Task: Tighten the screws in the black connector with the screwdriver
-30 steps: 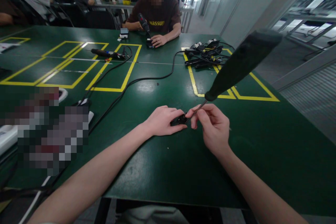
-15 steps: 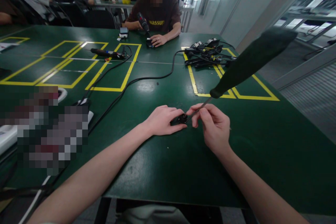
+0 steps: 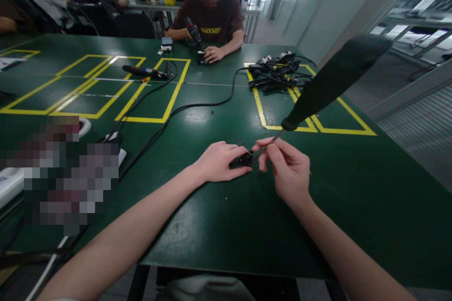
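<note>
Screwdriver [image 3: 332, 85], one; black part [image 3: 241, 161], one

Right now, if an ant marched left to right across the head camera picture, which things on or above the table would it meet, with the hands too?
Black-handled tool → left hand → small black part → right hand → screwdriver handle.

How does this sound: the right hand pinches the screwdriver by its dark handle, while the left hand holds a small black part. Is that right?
Not quite: the head view shows the right hand pinching the screwdriver by its metal shaft, below the dark handle. The left hand does hold a small black part.
</note>
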Motion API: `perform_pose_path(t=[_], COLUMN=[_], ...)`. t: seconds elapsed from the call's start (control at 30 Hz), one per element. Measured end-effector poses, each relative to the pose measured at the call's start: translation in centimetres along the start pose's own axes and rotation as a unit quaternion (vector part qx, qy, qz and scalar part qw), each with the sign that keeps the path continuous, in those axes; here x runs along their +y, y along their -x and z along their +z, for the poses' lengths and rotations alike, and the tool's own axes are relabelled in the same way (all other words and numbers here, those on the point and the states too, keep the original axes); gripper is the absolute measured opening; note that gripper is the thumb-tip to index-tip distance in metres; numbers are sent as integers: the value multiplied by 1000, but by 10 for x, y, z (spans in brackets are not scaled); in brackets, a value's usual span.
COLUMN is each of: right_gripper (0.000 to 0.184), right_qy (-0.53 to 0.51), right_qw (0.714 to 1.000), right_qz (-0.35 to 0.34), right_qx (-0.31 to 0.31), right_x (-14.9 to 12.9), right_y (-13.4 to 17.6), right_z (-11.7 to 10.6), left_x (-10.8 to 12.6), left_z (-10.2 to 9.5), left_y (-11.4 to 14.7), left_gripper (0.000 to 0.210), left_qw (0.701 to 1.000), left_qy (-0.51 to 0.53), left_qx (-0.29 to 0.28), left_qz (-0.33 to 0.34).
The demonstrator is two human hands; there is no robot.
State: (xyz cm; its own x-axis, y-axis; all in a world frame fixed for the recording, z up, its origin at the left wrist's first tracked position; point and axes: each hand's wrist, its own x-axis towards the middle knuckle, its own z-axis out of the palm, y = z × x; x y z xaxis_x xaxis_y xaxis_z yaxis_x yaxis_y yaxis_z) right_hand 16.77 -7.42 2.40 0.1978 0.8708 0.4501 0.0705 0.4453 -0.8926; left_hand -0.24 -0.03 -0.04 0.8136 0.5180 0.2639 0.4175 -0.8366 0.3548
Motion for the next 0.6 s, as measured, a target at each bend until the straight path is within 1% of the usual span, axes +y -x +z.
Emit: perform_pose_path(t=[0.1, 0.2, 0.3, 0.43, 0.5, 0.6], right_gripper=[24, 17, 19, 14, 16, 16], right_qy=[-12, -34, -47, -33, -25, -28], right_qw=[1000, 999, 997, 999, 999, 999], right_qz=[-8, -15, -24, -34, -29, -27], right_qx=[-5, 28, 52, 23, 10, 18], right_x=[0, 1, 2, 2, 2, 3], right_y=[1, 2, 3, 4, 4, 4], right_z=[1, 4, 5, 4, 3, 4], left_x=[0, 0, 0, 0, 0, 0], left_z=[0, -1, -1, 0, 0, 0], left_y=[0, -1, -1, 0, 0, 0], left_gripper=[33, 34, 36, 34, 33, 33], left_qw=[1000, 1000, 1000, 1000, 1000, 1000], left_qy=[2, 5, 1, -2, 1, 4], left_qx=[-4, -9, -10, -4, -1, -7], left_qz=[-2, -5, -7, -4, -1, -2])
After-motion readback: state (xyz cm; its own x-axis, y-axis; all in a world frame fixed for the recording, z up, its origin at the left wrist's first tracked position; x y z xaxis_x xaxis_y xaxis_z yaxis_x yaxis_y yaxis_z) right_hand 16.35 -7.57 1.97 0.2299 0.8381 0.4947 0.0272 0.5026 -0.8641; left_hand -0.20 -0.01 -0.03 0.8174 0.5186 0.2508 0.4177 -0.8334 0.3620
